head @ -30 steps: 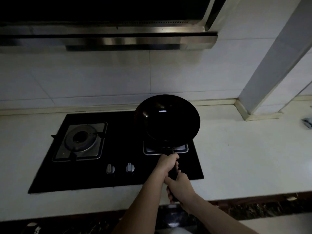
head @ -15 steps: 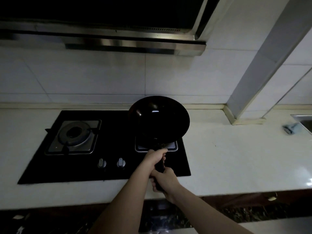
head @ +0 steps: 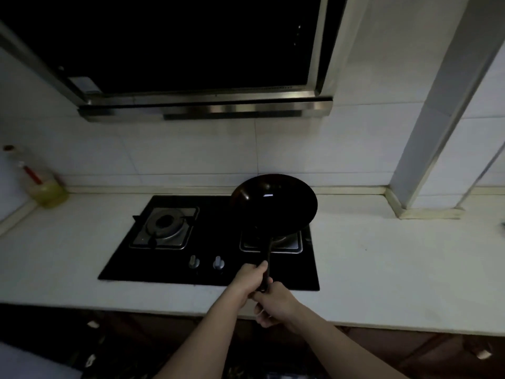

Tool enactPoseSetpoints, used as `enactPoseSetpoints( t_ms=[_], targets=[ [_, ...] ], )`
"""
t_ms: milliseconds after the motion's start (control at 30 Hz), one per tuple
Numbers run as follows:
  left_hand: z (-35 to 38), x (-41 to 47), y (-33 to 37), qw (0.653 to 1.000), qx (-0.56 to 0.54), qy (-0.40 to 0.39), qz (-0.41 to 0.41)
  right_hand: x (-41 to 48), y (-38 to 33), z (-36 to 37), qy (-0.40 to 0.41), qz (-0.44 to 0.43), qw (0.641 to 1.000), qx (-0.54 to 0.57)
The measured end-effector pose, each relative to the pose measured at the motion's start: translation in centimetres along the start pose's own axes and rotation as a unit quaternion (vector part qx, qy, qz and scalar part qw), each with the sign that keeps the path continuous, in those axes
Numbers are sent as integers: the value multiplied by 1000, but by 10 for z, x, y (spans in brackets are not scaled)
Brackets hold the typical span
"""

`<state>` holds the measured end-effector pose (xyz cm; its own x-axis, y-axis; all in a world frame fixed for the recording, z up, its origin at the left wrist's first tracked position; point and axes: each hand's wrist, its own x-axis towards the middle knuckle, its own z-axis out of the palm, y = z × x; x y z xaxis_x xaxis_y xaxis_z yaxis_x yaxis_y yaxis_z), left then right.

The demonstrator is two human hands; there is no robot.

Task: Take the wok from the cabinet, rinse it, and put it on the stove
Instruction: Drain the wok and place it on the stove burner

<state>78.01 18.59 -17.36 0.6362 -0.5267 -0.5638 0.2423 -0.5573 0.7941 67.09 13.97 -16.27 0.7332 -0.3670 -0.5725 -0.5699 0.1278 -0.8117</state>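
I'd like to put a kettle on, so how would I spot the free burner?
Under the range hood, a black stove is set in the white countertop. The left burner lies on its left half, a round ring in a silver square tray. Unlike the right burner, it has no wok over it.

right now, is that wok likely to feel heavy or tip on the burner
Probably heavy: both the left hand and right hand grip the wok by its handle. Weight sits beyond the long handle, so likely nose-heavy. Its rounded bowl may rock on the right burner.
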Motion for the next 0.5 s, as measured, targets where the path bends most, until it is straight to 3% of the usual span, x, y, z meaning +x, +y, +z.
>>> enactPoseSetpoints(
  t_ms=[100, 233, 400, 500],
  targets=[
    [-6, -13, -13, 998, 52, 9, 16, -3, 3, -6, -21, -7, 1000, -10],
    [-6, -26, -7, 997, 78, 15, 20, -12, 2, -1, 9, -6, 1000, -1],
    [-8, -17, -3, 999, 47, -4, -18, 9, 1, -3, 106, -22, 994, 5],
    [-9, -13, 1, 999, 14, -18, -23, 18, -2, 3, 97, 3, 990, 101]
  ],
)
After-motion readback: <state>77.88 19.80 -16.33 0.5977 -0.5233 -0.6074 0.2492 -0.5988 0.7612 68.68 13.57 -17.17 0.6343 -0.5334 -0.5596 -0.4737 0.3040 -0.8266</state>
